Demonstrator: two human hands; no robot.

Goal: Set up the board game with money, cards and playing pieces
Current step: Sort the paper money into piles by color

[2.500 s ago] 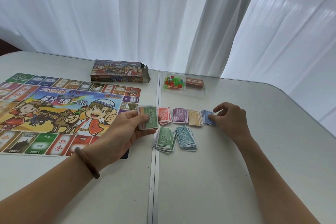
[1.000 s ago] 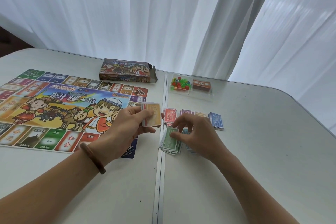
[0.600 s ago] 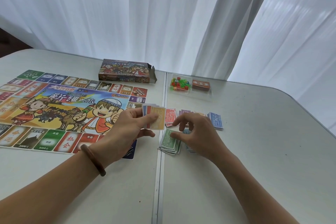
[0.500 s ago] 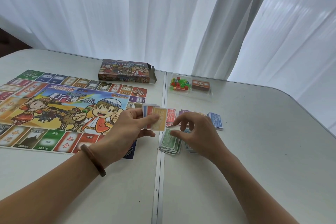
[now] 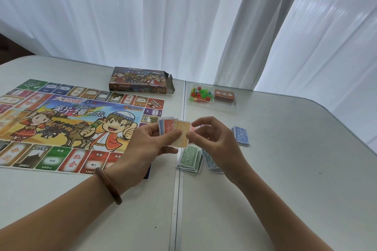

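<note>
The colourful game board (image 5: 67, 126) lies flat on the left of the table. Above its right edge my left hand (image 5: 151, 144) holds a small fan of paper money (image 5: 173, 131), with a blue, a red and an orange note showing. My right hand (image 5: 212, 140) meets the fan from the right and pinches the edge of the orange note (image 5: 182, 134). Under my hands lie stacks of money: a green stack (image 5: 189, 159), a teal stack (image 5: 210, 162) partly hidden, and a blue stack (image 5: 241, 135) to the right. Other stacks are hidden behind my right hand.
The open game box (image 5: 140, 82) lies behind the board. A clear plastic tray (image 5: 224, 106) at the back holds small coloured playing pieces (image 5: 199, 93) and a red deck of cards (image 5: 224, 95). A seam (image 5: 177, 199) splits the white table. White curtains hang behind.
My right hand rose from the green stack on the table to the fan in my left hand and now pinches the orange note. The fan has spread a little.
</note>
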